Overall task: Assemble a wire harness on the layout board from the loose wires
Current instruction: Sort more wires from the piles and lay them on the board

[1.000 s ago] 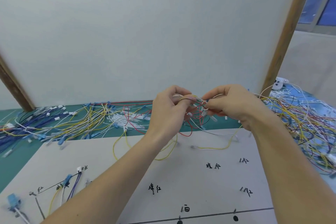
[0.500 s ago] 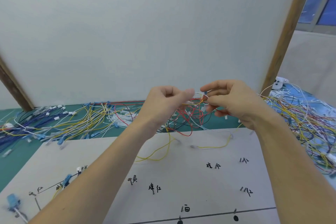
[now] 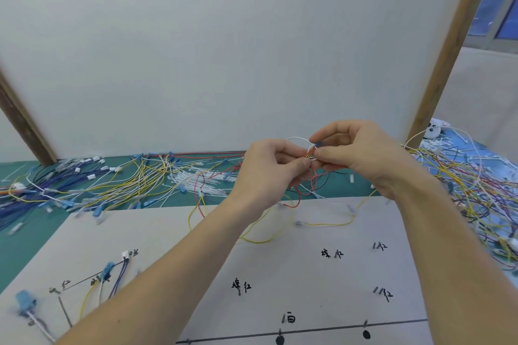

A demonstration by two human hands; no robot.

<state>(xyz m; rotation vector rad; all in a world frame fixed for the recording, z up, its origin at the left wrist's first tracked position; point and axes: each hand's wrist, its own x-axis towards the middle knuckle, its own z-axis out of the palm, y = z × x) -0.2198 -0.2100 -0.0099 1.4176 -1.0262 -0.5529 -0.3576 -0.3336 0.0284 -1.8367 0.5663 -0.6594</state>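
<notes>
Hands: the left hand (image 3: pixel 276 168) and right hand (image 3: pixel 356 152) are sitting slightly higher and closer together than a second ago, both pinching the wire bundle (image 3: pixel 309 155).
White loop: a white wire (image 3: pixel 297 138) is now arching between the two hands, absent earlier.
Meaning: the bundle is probably being bound or sorted, not yet laid out.
Location: bundle is hanging above the layout board (image 3: pixel 294 269); loose wires (image 3: pixel 134 182) are lying on the desk (image 3: pixel 33 241).

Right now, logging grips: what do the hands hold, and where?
Both hands, left and right, pinch one wire bundle at its raised top, where a white loop shows.
</notes>
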